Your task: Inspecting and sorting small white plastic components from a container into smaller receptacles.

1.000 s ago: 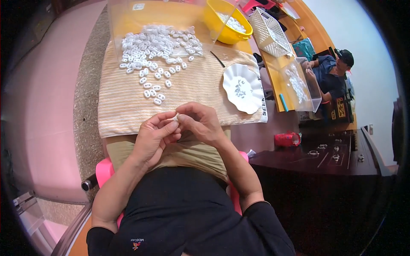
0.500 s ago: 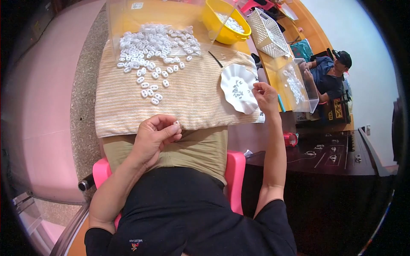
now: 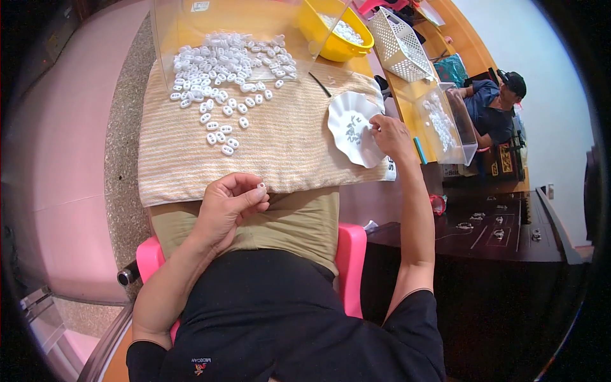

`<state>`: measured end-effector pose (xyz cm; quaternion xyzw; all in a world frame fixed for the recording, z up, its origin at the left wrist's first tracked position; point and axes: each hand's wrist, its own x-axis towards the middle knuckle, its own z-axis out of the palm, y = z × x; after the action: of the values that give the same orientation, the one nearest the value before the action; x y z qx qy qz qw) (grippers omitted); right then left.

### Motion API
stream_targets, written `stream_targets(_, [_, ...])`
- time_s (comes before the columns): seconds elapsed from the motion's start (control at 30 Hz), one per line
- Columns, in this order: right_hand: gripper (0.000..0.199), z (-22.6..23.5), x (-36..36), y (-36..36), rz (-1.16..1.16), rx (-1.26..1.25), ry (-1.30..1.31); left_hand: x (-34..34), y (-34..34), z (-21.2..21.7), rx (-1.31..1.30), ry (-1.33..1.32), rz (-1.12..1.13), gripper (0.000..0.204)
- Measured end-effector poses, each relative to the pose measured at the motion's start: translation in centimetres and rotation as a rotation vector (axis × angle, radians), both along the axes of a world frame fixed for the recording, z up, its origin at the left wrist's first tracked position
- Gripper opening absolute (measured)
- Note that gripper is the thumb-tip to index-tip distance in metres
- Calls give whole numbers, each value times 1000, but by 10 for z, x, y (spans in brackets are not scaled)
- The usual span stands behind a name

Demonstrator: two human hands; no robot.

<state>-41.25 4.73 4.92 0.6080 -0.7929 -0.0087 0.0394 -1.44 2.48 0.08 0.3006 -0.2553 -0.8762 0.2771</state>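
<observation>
My left hand (image 3: 234, 202) is closed in a pinch above my lap, at the towel's near edge. Between thumb and forefinger it grips a small white plastic piece (image 3: 262, 186). Over the right side of a wavy-rimmed white plate (image 3: 342, 105), my right hand (image 3: 393, 137) points down with its fingers drawn together; whatever they hold, if anything, is hidden. Small grey slivers (image 3: 353, 130) lie in the plate's middle. Left of the plate, many white oval pieces with two holes (image 3: 213, 67) are heaped on the striped towel (image 3: 286, 143), some strewn toward me.
A clear box (image 3: 181, 22) stands behind the heap. A yellow basin (image 3: 318, 41) with white pieces and a white perforated basket (image 3: 398, 48) are farther back. A thin dark stick (image 3: 320, 84) lies by the plate. At right, a person (image 3: 493, 111) sits beside another clear box (image 3: 468, 146).
My right hand has moved slightly left and its fingers now dip toward the plate's contents. My left hand keeps its pinch on the white piece.
</observation>
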Motion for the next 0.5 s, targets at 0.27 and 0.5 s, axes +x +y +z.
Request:
stream_targets(0.27, [20, 1, 5, -8, 10, 87, 30, 1, 1, 1, 1, -13, -4, 16])
stream_targets(0.5, [19, 0, 0, -10, 13, 89, -37, 0, 0, 1, -16, -11, -6, 16])
